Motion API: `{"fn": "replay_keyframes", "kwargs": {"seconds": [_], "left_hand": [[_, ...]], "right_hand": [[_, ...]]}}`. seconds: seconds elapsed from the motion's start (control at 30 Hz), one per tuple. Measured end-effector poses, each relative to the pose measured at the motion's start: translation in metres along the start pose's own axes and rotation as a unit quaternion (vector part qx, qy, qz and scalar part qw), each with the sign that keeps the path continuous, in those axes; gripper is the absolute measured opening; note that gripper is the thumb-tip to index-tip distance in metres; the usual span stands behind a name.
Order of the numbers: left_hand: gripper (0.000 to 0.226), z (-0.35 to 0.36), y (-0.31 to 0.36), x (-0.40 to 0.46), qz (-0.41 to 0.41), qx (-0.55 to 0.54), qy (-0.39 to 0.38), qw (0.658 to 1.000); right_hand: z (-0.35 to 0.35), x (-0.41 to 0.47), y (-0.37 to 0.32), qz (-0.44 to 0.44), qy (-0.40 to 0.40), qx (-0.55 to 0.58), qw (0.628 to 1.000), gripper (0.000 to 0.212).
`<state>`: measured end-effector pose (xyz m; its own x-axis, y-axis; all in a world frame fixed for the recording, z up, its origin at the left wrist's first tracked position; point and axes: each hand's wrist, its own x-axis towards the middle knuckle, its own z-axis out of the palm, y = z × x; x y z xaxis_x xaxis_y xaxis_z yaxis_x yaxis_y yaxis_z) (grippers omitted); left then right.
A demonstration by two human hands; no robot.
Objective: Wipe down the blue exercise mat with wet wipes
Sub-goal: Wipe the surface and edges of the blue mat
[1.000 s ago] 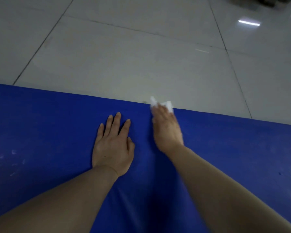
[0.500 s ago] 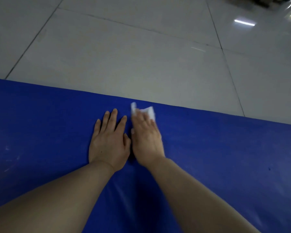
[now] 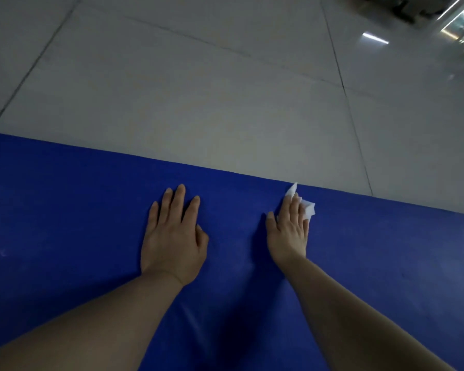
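Most of white wipe (image 3: 307, 208) hidden under right hand (image 3: 288, 236).

The blue exercise mat (image 3: 65, 210) lay flat; a crumpled white wet wipe (image 3: 307, 208) sat near its twelve-o'clock edge.

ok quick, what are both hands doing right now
Left hand: open, flat on the blue mat, holding nothing.
Right hand: open, straight fingers pressing the white wet wipe onto the mat near its far edge.
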<state>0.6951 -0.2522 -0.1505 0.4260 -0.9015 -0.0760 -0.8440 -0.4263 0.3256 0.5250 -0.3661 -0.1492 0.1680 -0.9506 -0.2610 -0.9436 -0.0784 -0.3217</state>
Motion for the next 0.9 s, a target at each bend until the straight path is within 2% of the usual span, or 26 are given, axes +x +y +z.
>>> {"fn": "replay_keyframes", "kwargs": {"seconds": [0.1, 0.23, 0.37, 0.53, 0.73, 0.87, 0.9], "left_hand": [[0.058, -0.002, 0.000, 0.002, -0.002, -0.004, -0.007, 1.000], [0.059, -0.005, 0.004, 0.003, -0.013, 0.002, -0.025, 1.000], [0.057, -0.004, 0.004, 0.003, -0.019, 0.012, -0.016, 1.000], [0.055, -0.001, 0.003, 0.005, -0.026, 0.024, -0.010, 0.999], [0.058, -0.017, 0.010, 0.005, -0.053, 0.017, -0.072, 0.996], [0.061, -0.050, 0.022, 0.014, -0.082, -0.002, -0.185, 0.979], [0.058, -0.056, 0.027, 0.015, -0.093, -0.004, -0.187, 0.978]], "right_hand": [[-0.012, 0.005, 0.000, 0.026, -0.056, 0.020, 0.998, 0.065], [-0.017, 0.006, 0.003, 0.013, -0.095, 0.038, 0.995, 0.067], [-0.008, 0.002, 0.005, 0.002, -0.069, 0.000, 0.998, 0.069], [-0.003, 0.005, 0.008, -0.010, -0.065, 0.016, 0.998, 0.076], [-0.004, 0.005, 0.009, -0.031, -0.096, 0.026, 0.995, 0.083], [-0.011, 0.006, 0.008, -0.026, -0.128, 0.039, 0.991, 0.086], [-0.011, 0.006, 0.007, -0.024, -0.130, 0.037, 0.991, 0.086]]}}
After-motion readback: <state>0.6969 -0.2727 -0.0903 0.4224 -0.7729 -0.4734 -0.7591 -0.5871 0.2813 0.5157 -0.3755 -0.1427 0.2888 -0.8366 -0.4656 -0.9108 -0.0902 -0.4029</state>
